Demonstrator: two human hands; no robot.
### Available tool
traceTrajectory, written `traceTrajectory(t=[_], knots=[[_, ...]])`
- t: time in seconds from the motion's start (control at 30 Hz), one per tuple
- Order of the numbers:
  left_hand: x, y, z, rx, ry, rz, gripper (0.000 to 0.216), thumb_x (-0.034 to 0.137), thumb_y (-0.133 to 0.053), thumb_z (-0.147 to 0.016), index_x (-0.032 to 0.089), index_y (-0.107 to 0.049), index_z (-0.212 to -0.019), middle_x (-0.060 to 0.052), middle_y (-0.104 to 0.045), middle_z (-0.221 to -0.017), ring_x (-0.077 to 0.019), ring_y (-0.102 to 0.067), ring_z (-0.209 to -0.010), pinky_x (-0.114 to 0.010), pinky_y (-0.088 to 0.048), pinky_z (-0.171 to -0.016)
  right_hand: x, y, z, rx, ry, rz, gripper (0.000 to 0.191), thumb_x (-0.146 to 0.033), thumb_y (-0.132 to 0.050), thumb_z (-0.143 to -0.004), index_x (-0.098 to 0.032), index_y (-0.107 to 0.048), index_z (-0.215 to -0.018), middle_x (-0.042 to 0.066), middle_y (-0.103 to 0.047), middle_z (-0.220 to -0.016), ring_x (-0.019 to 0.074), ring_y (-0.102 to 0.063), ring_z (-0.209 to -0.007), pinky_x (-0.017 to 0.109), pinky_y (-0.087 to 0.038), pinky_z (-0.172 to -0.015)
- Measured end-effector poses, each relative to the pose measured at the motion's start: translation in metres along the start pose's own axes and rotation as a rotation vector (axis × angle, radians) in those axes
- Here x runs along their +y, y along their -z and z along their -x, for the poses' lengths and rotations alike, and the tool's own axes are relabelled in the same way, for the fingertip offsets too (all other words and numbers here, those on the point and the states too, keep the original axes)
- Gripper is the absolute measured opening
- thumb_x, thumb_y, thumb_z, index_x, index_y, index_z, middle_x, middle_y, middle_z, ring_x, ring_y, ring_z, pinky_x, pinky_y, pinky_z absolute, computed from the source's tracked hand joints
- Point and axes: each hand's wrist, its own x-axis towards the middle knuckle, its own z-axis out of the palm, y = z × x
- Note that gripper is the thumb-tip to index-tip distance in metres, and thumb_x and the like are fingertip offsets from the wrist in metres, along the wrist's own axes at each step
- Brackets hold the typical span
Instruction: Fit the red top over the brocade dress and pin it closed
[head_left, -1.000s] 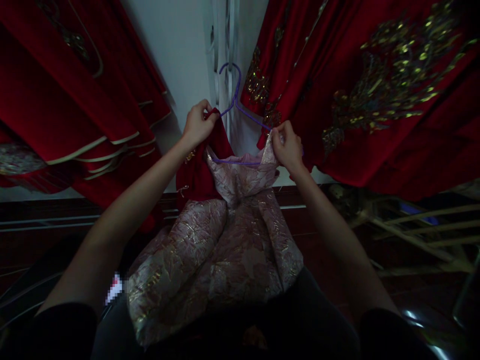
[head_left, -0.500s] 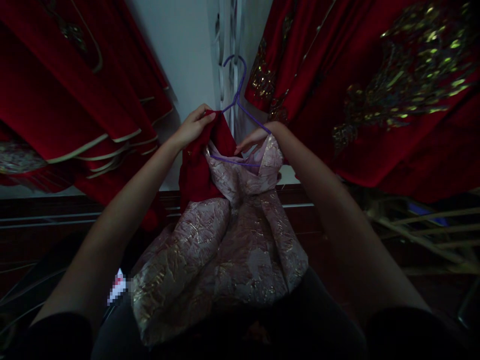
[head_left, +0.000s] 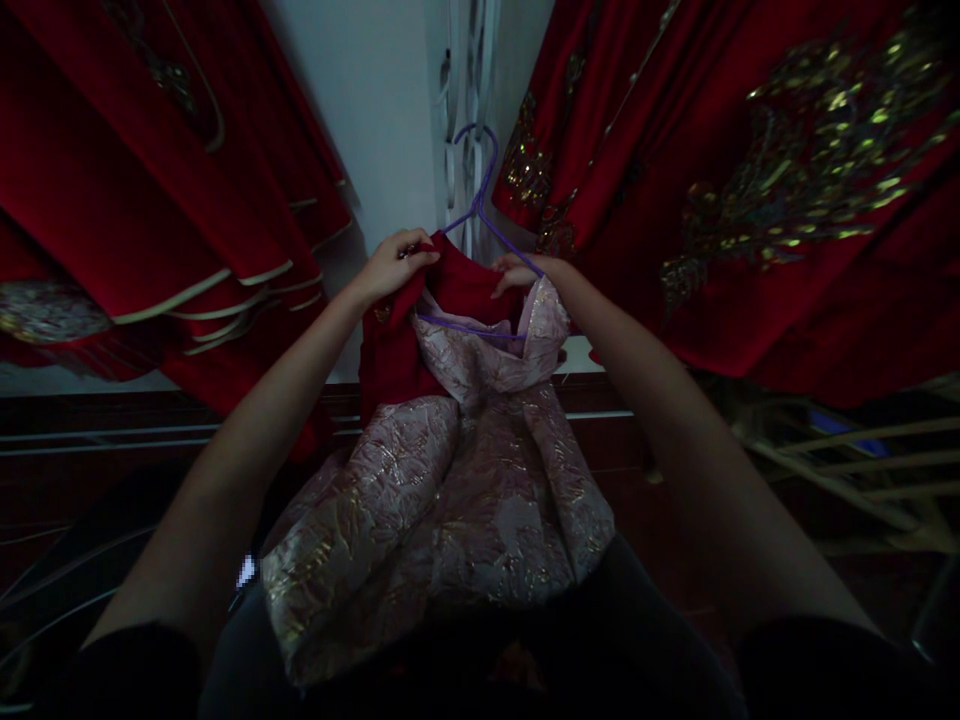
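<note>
Pink brocade dress (head_left: pixel 495 490) on a purple hanger (head_left: pixel 478 204).
The left hand's (head_left: pixel 391 266) fingers pinch red cloth (head_left: pixel 399 350) at its neckline; the right hand (head_left: pixel 523 273) sits behind the hanger, gripping or not I can't tell.

The dress (head_left: pixel 495 480) is placed centrally between the forearms (head_left: pixel 289 410), with the hanger (head_left: pixel 478 203) set in its neckline. Behind the dress's upper part, a second garment (head_left: pixel 396 355) is gripped by the left hand (head_left: pixel 394 265). The pair is flanked by a left drape (head_left: pixel 97 170) and a right drape (head_left: pixel 660 130) and backed by a wall (head_left: pixel 364 90).
</note>
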Motion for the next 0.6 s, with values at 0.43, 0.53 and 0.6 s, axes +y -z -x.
traceTrajectory(t=[0.43, 0.53, 0.6], knots=[[-0.014, -0.030, 0.008, 0.143, -0.092, -0.177, 0.008, 0.025, -0.061, -0.075, 0.020, -0.055, -0.072, -0.004, -0.055, -0.079, -0.0205, -0.054, -0.083, -0.037, -0.044, -0.083, 0.037, 0.085, 0.083, 0.653, 0.045, 0.360, 0.019, -0.022, -0.046, -0.082, -0.020, -0.055, -0.099, 0.013, -0.057, -0.097, 0.0270, -0.056, -0.091, 0.047, -0.045, -0.082], [-0.015, -0.031, 0.009, 0.152, -0.088, -0.198, 0.009, 0.026, -0.060, -0.077, 0.020, -0.055, -0.073, -0.004, -0.055, -0.080, -0.0205, -0.054, -0.084, -0.037, -0.045, -0.082, 0.044, 0.106, 0.110, 0.718, -0.005, 0.418, 0.017, -0.023, -0.046, -0.082, -0.020, -0.058, -0.094, 0.014, -0.059, -0.097, 0.0273, -0.056, -0.091, 0.046, -0.045, -0.082], [-0.015, -0.032, 0.009, 0.141, -0.072, -0.219, 0.011, 0.027, -0.060, -0.078, 0.019, -0.055, -0.074, -0.005, -0.055, -0.082, -0.0209, -0.055, -0.086, -0.038, -0.044, -0.082, 0.043, 0.115, 0.126, 0.702, -0.015, 0.428, 0.013, -0.027, -0.050, -0.081, -0.021, -0.059, -0.088, 0.012, -0.062, -0.092, 0.0252, -0.057, -0.085, 0.042, -0.046, -0.078]])
